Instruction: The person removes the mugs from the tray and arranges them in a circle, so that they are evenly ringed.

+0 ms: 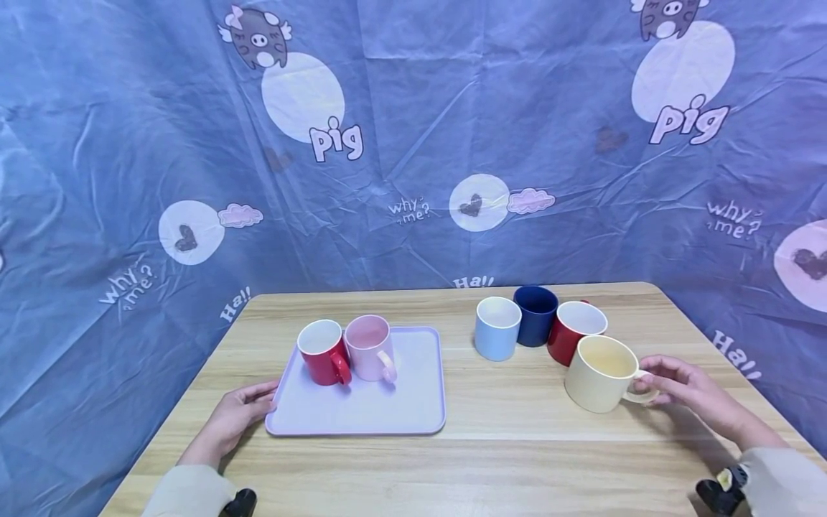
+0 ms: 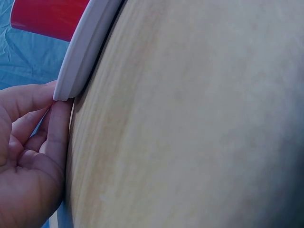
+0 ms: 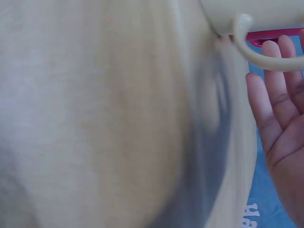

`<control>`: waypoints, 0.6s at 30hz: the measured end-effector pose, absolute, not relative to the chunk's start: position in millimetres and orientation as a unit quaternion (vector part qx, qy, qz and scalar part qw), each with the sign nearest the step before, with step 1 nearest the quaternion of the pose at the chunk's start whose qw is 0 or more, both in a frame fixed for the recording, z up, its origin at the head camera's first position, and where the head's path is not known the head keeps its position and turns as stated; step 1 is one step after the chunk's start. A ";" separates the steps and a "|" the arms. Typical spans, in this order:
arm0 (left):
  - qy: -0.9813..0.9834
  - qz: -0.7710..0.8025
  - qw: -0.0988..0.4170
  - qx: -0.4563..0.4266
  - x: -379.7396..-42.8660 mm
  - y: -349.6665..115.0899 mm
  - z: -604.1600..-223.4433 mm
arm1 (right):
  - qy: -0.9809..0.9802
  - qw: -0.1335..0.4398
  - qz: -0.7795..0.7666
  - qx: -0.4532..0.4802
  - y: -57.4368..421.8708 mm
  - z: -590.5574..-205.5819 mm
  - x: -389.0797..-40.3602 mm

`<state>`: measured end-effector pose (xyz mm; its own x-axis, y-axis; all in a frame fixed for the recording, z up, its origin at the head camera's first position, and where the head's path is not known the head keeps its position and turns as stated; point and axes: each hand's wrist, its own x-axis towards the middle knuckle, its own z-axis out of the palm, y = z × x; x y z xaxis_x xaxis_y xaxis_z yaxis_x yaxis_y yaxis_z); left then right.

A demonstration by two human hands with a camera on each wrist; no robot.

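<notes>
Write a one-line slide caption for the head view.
Left hand touches the lilac tray holding two mugs; right hand reaches the cream mug handle.

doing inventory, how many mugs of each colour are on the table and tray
red mugs: 2, one on the tray and one on the table
pink mug: 1
light blue mug: 1
dark blue mug: 1
cream mug: 1
total: 6 mugs
</notes>
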<state>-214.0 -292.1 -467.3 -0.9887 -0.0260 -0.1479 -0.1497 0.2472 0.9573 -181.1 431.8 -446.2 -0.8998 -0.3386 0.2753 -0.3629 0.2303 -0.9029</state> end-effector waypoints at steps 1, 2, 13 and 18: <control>0.787 0.612 0.051 -0.056 -214.0 -292.2 -467.4 | -0.799 0.018 0.561 0.215 432.4 -443.7 -181.3; 0.787 0.612 0.051 -0.055 -214.0 -292.4 -467.5 | -0.810 0.024 0.546 0.212 433.4 -441.2 -181.7; 0.787 0.612 0.049 -0.060 -214.6 -292.1 -468.2 | -0.805 0.057 0.526 0.267 435.4 -406.9 -193.5; 0.788 0.611 0.049 -0.063 -214.5 -291.8 -467.3 | -0.809 0.082 0.517 0.267 423.7 -389.1 -199.9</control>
<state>-214.5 -291.8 -467.3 -0.9873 -0.0384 -0.1544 -0.1591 0.2454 0.9563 -199.9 423.7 -389.1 -0.8435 -0.3472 0.4098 -0.5177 0.3223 -0.7926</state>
